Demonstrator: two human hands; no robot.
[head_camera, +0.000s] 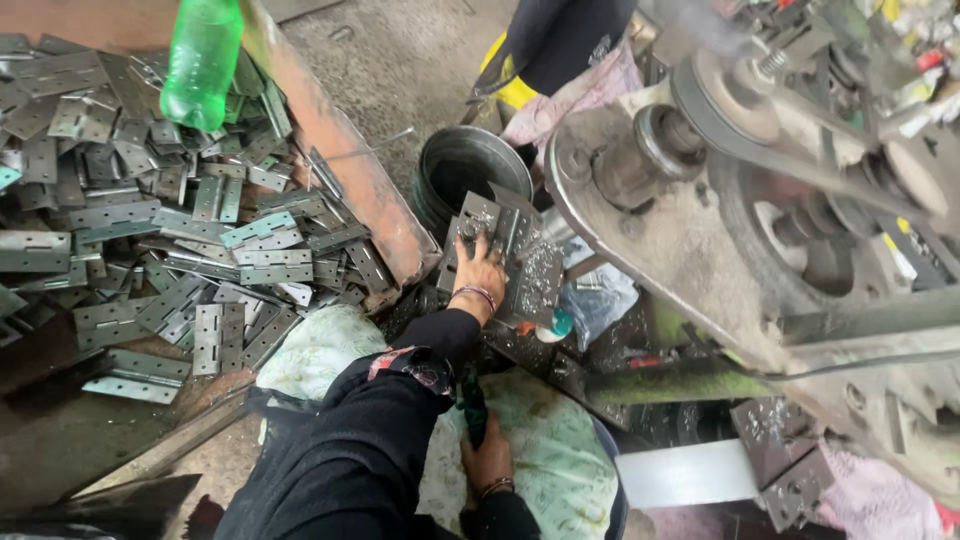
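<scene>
My left hand, in a black sleeve with a bracelet at the wrist, reaches up onto the machine's work plate. Its fingers grip a grey metal hinge that lies on the plate among metal chips. Lower down, my right hand is closed around a dark green handle that stands up in front of my lap. A pale flowered cloth covers my knees under both hands.
A heap of grey hinges fills a rusty tray at left, with a green plastic bottle above it. A black bucket stands behind the plate. A large belt-driven pulley machine occupies the right. Another person stands at the top.
</scene>
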